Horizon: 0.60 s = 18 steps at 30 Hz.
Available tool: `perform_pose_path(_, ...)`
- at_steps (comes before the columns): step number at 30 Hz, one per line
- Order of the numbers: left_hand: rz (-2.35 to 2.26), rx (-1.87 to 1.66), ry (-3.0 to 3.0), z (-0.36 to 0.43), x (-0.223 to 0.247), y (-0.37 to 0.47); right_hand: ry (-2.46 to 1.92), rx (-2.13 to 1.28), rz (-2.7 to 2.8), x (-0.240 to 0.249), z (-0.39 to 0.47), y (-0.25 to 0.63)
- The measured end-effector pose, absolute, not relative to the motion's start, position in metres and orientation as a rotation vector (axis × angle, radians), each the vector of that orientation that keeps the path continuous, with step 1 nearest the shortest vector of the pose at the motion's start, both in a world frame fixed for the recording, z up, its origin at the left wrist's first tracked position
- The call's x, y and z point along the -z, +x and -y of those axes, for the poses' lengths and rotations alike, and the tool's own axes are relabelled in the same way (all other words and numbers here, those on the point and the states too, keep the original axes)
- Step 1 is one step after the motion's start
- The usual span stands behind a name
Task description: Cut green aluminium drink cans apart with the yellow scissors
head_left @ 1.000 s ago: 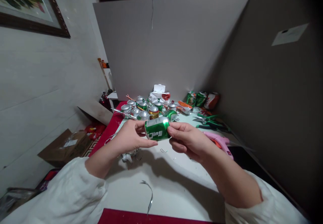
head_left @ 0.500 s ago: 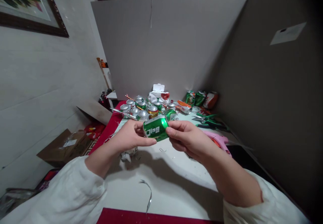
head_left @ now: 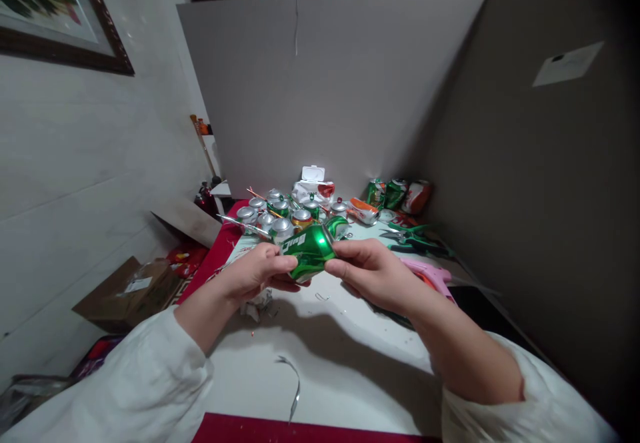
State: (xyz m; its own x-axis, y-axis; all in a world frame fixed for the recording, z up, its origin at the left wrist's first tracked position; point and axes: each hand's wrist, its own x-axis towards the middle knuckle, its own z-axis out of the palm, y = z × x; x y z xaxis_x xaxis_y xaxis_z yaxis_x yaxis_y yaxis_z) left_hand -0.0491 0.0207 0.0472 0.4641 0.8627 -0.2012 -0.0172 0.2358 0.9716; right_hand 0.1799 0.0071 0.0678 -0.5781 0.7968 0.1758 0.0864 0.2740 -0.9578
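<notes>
A shiny green drink can (head_left: 314, 248) with white lettering is held on its side above the white tabletop. My left hand (head_left: 260, 270) grips its left end, the thumb pressed on the near side and the fingers underneath. At the other end, my right hand (head_left: 367, 266) pinches the rim between thumb and fingers. The can wall looks dented near my left thumb. Just behind it lies another curved green can piece (head_left: 337, 225). Several cut can parts with silver domed tops (head_left: 283, 228) stand beyond my left hand.
Green-handled shears (head_left: 407, 235) and a pink tool (head_left: 433, 271), possibly a glue gun, lie right. Several crushed cans (head_left: 397, 194) and a white wipes pack (head_left: 313, 190) stand along the grey board (head_left: 320, 90). A thin metal strip (head_left: 295, 383) lies in front; a cardboard box (head_left: 127, 290) sits left.
The green can has turned about its length, so its lettering has shifted upward. My left thumb has moved from below the can onto its near side. My right hand keeps the rim.
</notes>
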Motion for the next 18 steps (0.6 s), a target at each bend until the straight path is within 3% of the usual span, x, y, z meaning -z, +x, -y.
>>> perform_pose_path(9, -0.87, -0.713, 1.1, -0.0192, -0.0376, -0.0398, -0.76, -1.303, 1.824, -0.0672, -0.0063, 0.1772)
perform_pose_path(18, -0.861, -0.739, 1.084, -0.0158, -0.0427, -0.0411, -0.835, -0.952, 2.017, -0.0691, -0.0046, 0.1794)
